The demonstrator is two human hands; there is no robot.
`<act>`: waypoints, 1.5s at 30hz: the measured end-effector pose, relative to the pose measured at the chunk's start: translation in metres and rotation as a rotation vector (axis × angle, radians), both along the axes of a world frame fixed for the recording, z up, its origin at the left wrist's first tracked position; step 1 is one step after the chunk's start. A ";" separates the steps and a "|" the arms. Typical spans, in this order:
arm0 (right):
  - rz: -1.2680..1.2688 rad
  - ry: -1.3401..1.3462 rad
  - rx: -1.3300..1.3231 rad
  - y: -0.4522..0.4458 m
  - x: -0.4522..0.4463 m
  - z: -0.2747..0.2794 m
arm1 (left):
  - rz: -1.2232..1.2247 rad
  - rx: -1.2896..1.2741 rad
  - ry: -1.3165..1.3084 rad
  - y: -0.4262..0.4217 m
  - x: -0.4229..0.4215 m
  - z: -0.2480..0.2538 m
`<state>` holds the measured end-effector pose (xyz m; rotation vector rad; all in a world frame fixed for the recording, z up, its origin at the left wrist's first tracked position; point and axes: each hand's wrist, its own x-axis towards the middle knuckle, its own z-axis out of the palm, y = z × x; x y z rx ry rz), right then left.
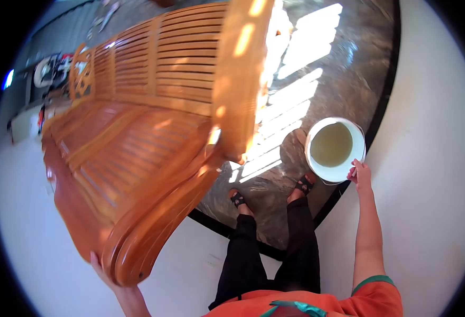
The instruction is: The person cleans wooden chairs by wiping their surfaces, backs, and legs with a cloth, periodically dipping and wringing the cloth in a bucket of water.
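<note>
The right hand [360,174] is closed at the rim of a white, round, open-topped bucket [327,173], with the fingers curled over the near right edge; whether it also grips the thin bail is too small to tell. The bucket contains a cloudy yellow-green liquid [331,143], its surface below the rim. The bucket is at the right of the view, ahead of the feet.

The left hand [103,272] is in contact with the lower edge of a glossy orange-brown wooden bench [137,158], just beside the rounded end of its arm. Part of the hand is concealed by the wood; whether it grasps or only rests there cannot be told. The bench occupies the left half of the view and has a slatted seat and a slatted back.

Between bench and bucket lies a glossy, dark marbled floor [348,84] with bright patches of sunlight [314,37]. A black border strip [392,63] separates the floor from a smooth white wall [433,132] on the right. Two dark strapped sandals [238,198] stand on the floor, below black trousers [238,253] and an orange shirt with green trim [372,302].
</note>
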<state>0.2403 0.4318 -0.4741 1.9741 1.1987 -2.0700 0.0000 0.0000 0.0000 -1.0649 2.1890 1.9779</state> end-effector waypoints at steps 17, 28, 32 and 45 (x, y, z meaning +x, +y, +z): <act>0.531 -0.155 0.141 -0.159 -0.054 0.078 | -0.130 0.492 0.393 -0.083 -0.002 -0.006; 1.433 -0.272 0.350 -0.388 -0.122 0.033 | 0.132 0.746 0.099 -0.326 0.070 -0.079; 1.753 -0.112 0.458 -0.487 -0.179 0.007 | 0.440 0.670 0.111 -0.427 0.083 -0.101; 0.907 0.105 -0.029 -0.785 -0.409 0.098 | 0.686 0.680 0.248 -0.577 0.002 -0.091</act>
